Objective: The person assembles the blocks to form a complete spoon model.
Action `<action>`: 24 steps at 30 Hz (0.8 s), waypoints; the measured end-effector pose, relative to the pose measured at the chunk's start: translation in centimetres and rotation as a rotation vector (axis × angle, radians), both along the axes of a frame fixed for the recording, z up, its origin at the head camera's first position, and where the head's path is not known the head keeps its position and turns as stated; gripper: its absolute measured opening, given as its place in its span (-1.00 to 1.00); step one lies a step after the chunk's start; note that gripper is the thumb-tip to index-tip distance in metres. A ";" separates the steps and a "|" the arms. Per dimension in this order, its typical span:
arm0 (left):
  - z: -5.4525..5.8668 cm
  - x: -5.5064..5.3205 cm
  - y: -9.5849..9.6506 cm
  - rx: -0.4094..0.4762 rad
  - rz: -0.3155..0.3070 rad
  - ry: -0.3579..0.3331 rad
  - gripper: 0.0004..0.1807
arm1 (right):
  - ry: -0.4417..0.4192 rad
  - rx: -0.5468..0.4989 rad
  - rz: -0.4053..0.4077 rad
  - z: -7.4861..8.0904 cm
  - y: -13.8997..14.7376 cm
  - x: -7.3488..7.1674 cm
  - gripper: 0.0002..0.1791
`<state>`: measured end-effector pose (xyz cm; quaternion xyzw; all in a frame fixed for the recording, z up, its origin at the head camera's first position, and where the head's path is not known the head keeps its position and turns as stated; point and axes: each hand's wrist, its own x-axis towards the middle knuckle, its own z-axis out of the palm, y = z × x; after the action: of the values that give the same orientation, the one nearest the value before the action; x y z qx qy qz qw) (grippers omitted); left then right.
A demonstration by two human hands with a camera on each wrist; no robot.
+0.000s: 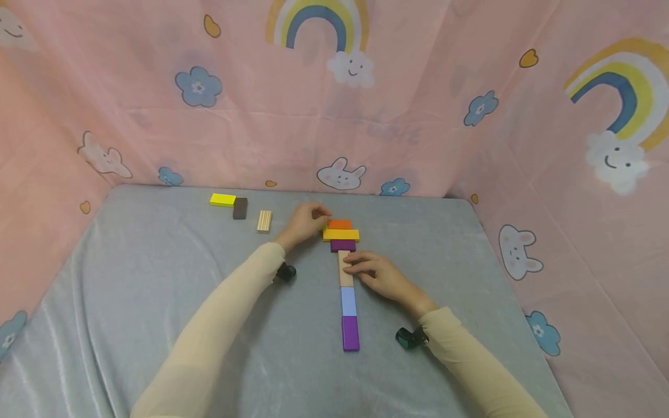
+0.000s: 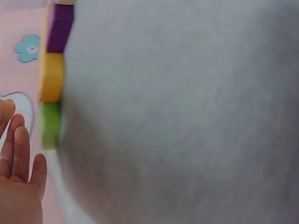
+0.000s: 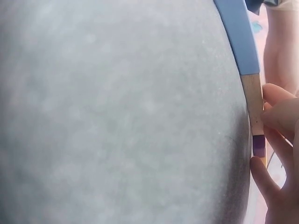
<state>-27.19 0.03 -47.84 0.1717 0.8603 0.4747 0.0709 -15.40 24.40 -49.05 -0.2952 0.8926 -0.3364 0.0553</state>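
A row of coloured blocks runs away from me in the head view. It has a purple block (image 1: 351,334), a light blue block (image 1: 348,301), a plain wood block (image 1: 344,277), a dark purple block (image 1: 342,245), a crosswise yellow block (image 1: 341,235) and an orange block (image 1: 340,224). My left hand (image 1: 307,220) is at the far end, fingertips right by the orange block. From the left wrist, a green block (image 2: 50,126) shows beside the yellow one, near loosely extended fingers (image 2: 21,154). My right hand (image 1: 389,277) touches the wood block with its fingertips.
A bright yellow block (image 1: 222,200) and a dark brown block (image 1: 240,208) lie together at the back left. Closer in sits a striped wooden piece (image 1: 264,222). Pink printed cloth (image 1: 407,116) stands behind and beside the grey-covered table (image 1: 157,278).
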 end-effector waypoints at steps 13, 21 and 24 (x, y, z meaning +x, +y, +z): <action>3.7 0.0 -6.5 0.042 0.052 0.074 -0.77 | -0.002 -0.002 -0.007 0.0 0.0 0.1 -0.68; 3.7 -1.1 -14.1 0.019 0.212 0.112 -0.71 | 0.017 -0.009 0.013 -0.1 0.1 0.0 -0.68; 3.5 -1.7 -17.0 -0.017 0.241 0.088 -0.67 | 0.020 -0.013 0.015 0.0 0.1 0.0 -0.68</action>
<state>-28.87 -16.95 -44.35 0.0872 0.8810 0.4645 -0.0232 -15.42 24.48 -49.07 -0.3054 0.8887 -0.3387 0.0471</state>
